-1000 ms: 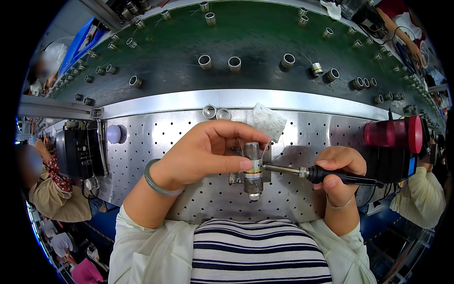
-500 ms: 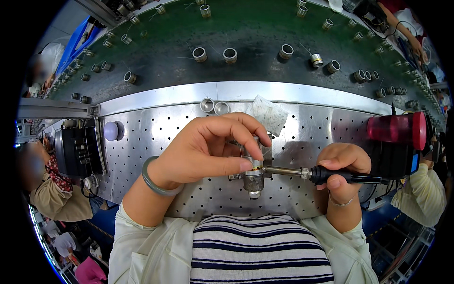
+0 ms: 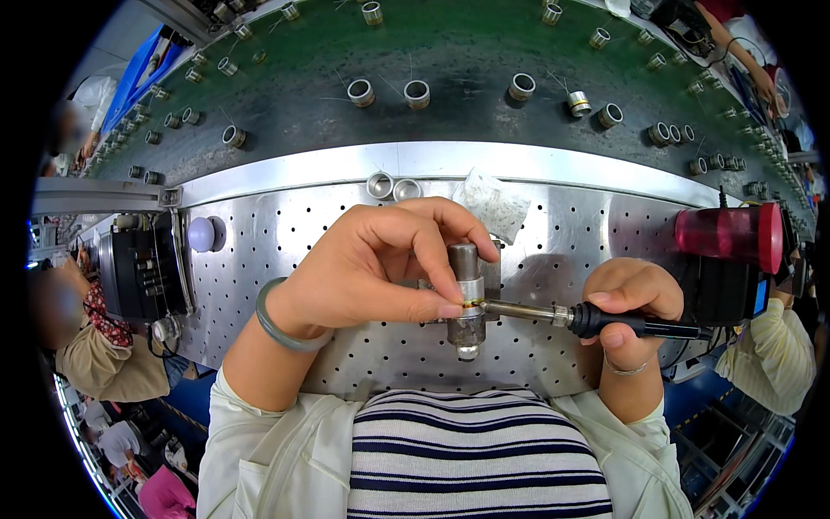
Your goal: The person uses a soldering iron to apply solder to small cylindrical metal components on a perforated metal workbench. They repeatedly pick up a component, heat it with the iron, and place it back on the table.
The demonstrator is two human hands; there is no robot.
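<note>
In front of my chest, a silvery metal ring (image 3: 471, 289) with a yellow band sits on an upright-looking cylindrical metal holder (image 3: 468, 330). My left hand (image 3: 367, 272) is closed, thumb and forefinger pinching at the banded part of the ring from the left. Its other fingers curl behind the holder's top. From the right, my right hand (image 3: 638, 298) grips the black handle of a soldering iron (image 3: 596, 321). The iron's metal tip reaches the ring beside my left thumb. Fine detail where tip and band meet is too small to make out.
Two metal rings (image 3: 380, 184) and a whitish paper piece (image 3: 493, 204) lie at the far edge of the perforated metal bench (image 3: 268, 259). Several rings stand on the green conveyor belt (image 3: 294, 112) beyond. A pink container (image 3: 722, 235) stands right, a lilac ball (image 3: 201, 234) left. Co-workers sit at both sides.
My left fingers have shifted slightly left, uncovering the holder's top and more of the ring. The iron stays at the ring, and the view has moved a little.
</note>
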